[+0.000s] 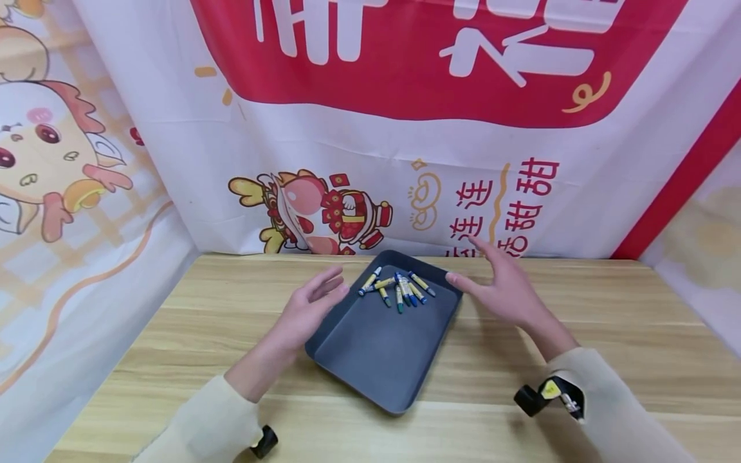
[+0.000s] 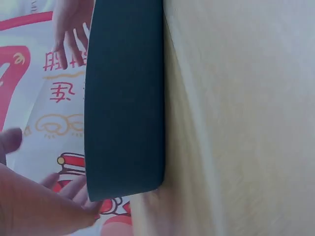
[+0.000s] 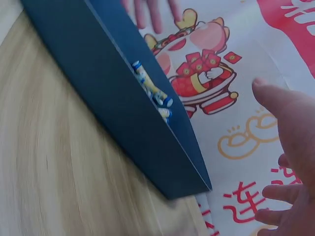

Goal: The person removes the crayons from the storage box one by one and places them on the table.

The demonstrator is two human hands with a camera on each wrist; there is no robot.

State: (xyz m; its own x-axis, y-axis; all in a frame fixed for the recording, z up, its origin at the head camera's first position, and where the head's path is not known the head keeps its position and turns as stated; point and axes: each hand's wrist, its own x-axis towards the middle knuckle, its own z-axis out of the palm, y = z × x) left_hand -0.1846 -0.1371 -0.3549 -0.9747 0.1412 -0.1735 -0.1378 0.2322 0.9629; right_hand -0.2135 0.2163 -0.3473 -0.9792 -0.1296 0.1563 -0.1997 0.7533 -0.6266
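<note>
Sleeves (image 1: 202,421) flank the tray (image 1: 376,350), left hand (image 1: 309,308) and right hand (image 1: 509,292) loosely spread beside it; its walls (image 3: 110,88) probably confine crayons (image 1: 404,286).

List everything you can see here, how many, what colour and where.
Tray: one, dark grey, on the table.
Crayons: several, overlapping so exact count unclear, yellow-and-blue wrappers with mixed tips, toward the tray's far end.
Table: one, light wood-grain, beneath the tray.
Printed hangings: count unclear, white with red and orange prints, behind and beside the table.
Wrist devices: two, black, one at each cuff.
Sleeves: two, cream, on both arms.
Left-hand grip: one, bare, by the tray's left side.
Right-hand grip: one, bare, by its far right corner.
</note>
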